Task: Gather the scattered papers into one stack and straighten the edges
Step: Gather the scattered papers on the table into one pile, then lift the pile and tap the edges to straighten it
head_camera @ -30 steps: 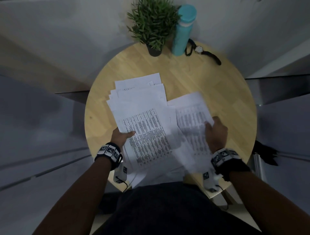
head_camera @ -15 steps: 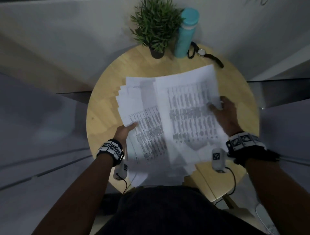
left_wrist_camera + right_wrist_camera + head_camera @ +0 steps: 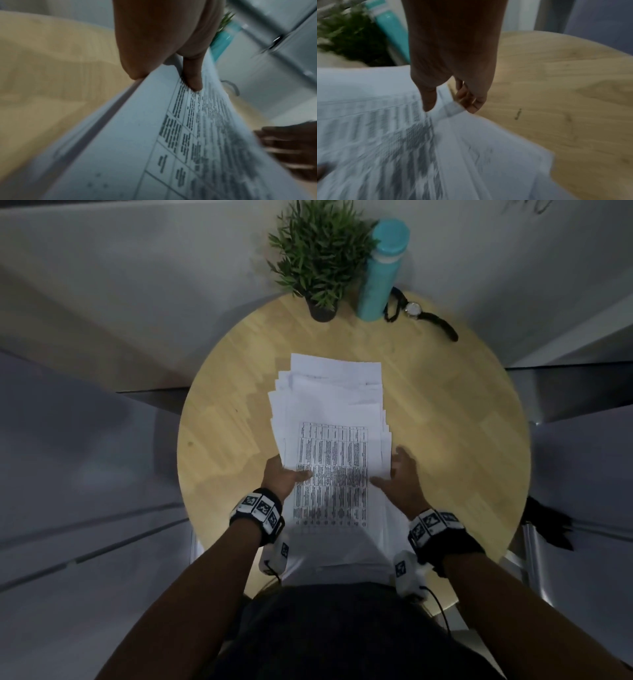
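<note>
Since 0.5 s ago the right hand (image 3: 402, 481) has dropped its lifted sheet onto the papers (image 3: 330, 419) mid-table (image 3: 445, 412). Head view: 1 ragged pile, left hand (image 3: 282, 479) pinching its left edge. Left wrist: thumb on top, clamped. Right wrist: fingers (image 3: 467, 100) curl under the right edge. Light, floppy, slippery sheets, so I'd grab both long edges.

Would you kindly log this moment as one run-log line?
step: gathering | papers: one pile, edges uneven | left hand: grips left edge | right hand: at right edge | table: plant, bottle, watch at far side
</note>
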Demonstrator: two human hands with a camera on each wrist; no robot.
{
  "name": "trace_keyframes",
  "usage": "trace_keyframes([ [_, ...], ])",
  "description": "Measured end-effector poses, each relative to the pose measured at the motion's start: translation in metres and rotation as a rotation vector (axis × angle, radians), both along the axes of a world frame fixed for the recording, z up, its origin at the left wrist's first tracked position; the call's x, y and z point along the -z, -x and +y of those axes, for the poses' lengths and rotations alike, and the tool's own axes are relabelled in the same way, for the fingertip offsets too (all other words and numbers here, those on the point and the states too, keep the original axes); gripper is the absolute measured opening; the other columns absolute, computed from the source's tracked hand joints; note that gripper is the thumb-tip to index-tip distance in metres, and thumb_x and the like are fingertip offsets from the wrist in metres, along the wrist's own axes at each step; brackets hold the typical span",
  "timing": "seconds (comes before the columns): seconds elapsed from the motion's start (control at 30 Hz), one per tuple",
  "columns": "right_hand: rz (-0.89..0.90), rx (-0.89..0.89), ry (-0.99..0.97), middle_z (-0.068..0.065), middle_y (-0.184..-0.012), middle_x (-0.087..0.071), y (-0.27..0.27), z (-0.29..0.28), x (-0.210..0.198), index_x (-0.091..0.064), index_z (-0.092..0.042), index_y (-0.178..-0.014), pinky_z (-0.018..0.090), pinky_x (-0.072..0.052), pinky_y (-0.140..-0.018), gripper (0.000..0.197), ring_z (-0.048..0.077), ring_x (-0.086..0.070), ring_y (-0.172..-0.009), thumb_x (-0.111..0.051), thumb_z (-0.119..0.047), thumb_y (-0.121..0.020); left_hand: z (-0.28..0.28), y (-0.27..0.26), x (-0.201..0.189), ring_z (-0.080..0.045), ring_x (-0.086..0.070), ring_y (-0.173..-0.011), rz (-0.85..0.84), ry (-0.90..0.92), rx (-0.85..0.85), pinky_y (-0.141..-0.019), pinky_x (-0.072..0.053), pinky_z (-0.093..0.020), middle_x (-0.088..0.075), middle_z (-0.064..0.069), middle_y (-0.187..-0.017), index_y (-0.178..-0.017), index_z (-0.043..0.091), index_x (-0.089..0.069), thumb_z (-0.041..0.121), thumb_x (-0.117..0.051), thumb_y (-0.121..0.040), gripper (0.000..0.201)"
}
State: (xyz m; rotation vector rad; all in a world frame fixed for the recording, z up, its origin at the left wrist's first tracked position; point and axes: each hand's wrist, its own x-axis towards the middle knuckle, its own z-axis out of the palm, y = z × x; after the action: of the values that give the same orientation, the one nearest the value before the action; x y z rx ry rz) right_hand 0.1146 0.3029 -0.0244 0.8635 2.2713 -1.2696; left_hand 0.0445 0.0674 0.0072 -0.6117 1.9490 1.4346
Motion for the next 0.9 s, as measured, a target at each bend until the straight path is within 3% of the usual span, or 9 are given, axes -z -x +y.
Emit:
trace_keyframes([
  [0.1,-0.056,0.188,0.262,0.014,-0.107,-0.061,0.002,0.022,-0.021,-0.050,0.002,-0.125,0.045,-0.047,-0.097,0.066,0.036,-0.057,-0.114,-0.083,-0.020,-0.072,-0.002,0.000,-0.016,-0.025,-0.070,-0.097,0.073,-0.058,0.051,-0.097,-0.052,-0.048,-0.074,-0.010,-0.104,-0.100,0.003,-0.071,-0.001,-0.085,-0.068,0.036],
  [0.17,-0.009,0.165,0.425,0.001,-0.093,-0.067,0.009,0.036,-0.042,-0.061,-0.008,-0.109,0.040,-0.047,-0.098,0.054,0.026,-0.062,-0.114,-0.088,-0.021,-0.063,-0.005,0.001,-0.033,-0.023,-0.072,-0.096,0.122,-0.123,0.099,-0.093,-0.055,-0.043,-0.075,-0.010,-0.100,-0.097,0.003,-0.072,0.000,-0.085,-0.067,0.033],
  [0.3,0.218,0.048,0.544,-0.013,-0.116,-0.070,0.025,0.044,-0.104,-0.060,-0.018,-0.122,0.037,-0.047,-0.104,0.062,0.001,-0.063,-0.112,-0.085,-0.005,-0.066,-0.011,0.003,-0.070,-0.019,-0.069,-0.107,0.235,-0.201,0.094,-0.095,-0.054,-0.037,-0.072,-0.010,-0.111,-0.106,0.014,-0.066,0.014,-0.091,-0.066,0.047],
  [0.37,0.379,0.030,0.500,-0.009,-0.118,-0.068,0.037,0.037,-0.142,-0.060,-0.019,-0.122,0.034,-0.048,-0.103,0.056,0.002,-0.062,-0.114,-0.083,-0.008,-0.072,-0.008,0.007,-0.087,-0.021,-0.065,-0.113,0.292,-0.190,0.009,-0.099,-0.051,-0.045,-0.069,-0.009,-0.117,-0.117,0.011,-0.058,0.031,-0.095,-0.059,0.072],
  [0.43,0.588,0.034,0.487,-0.004,-0.118,-0.066,0.046,0.025,-0.175,-0.059,-0.027,-0.119,0.031,-0.052,-0.097,0.051,0.009,-0.061,-0.116,-0.076,-0.003,-0.078,0.001,0.011,-0.111,-0.021,-0.065,-0.113,0.370,-0.251,-0.083,-0.099,-0.052,-0.044,-0.070,-0.005,-0.116,-0.116,0.012,-0.059,0.026,-0.093,-0.063,0.064],
  [0.57,0.815,0.123,0.493,0.007,-0.121,-0.067,0.051,0.009,-0.208,-0.062,-0.021,-0.118,0.044,-0.051,-0.098,0.044,0.025,-0.061,-0.118,-0.074,-0.003,-0.080,0.024,0.016,-0.155,-0.022,-0.062,-0.118,0.538,-0.353,-0.242,-0.100,-0.050,-0.042,-0.066,-0.007,-0.125,-0.123,0.011,-0.055,0.026,-0.089,-0.067,0.067],
  [0.67,0.841,0.166,0.488,0.005,-0.124,-0.066,0.047,0.001,-0.213,-0.058,-0.009,-0.127,0.035,-0.052,-0.096,0.051,0.019,-0.062,-0.118,-0.075,-0.003,-0.079,0.031,0.017,-0.163,-0.011,-0.067,-0.109,0.588,-0.418,-0.293,-0.092,-0.054,-0.029,-0.071,0.005,-0.115,-0.119,0.018,-0.059,-0.001,-0.078,-0.077,0.050],
  [0.73,0.819,0.175,0.468,-0.011,-0.116,-0.070,0.042,-0.004,-0.211,-0.061,-0.020,-0.121,0.023,-0.051,-0.091,0.051,0.008,-0.064,-0.113,-0.076,0.001,-0.077,0.030,0.016,-0.158,-0.008,-0.070,-0.102,0.548,-0.416,-0.312,-0.086,-0.055,-0.024,-0.073,0.005,-0.112,-0.118,0.019,-0.061,-0.002,-0.079,-0.076,0.050],
  [0.9,0.741,0.202,0.473,-0.003,-0.111,-0.073,0.039,-0.006,-0.192,-0.070,-0.031,-0.106,0.041,-0.055,-0.092,0.048,0.017,-0.069,-0.105,-0.083,-0.002,-0.069,0.030,0.015,-0.151,-0.015,-0.074,-0.089,0.529,-0.342,-0.293,-0.079,-0.059,-0.034,-0.077,0.002,-0.091,-0.099,0.016,-0.071,0.001,-0.079,-0.077,0.028],
])
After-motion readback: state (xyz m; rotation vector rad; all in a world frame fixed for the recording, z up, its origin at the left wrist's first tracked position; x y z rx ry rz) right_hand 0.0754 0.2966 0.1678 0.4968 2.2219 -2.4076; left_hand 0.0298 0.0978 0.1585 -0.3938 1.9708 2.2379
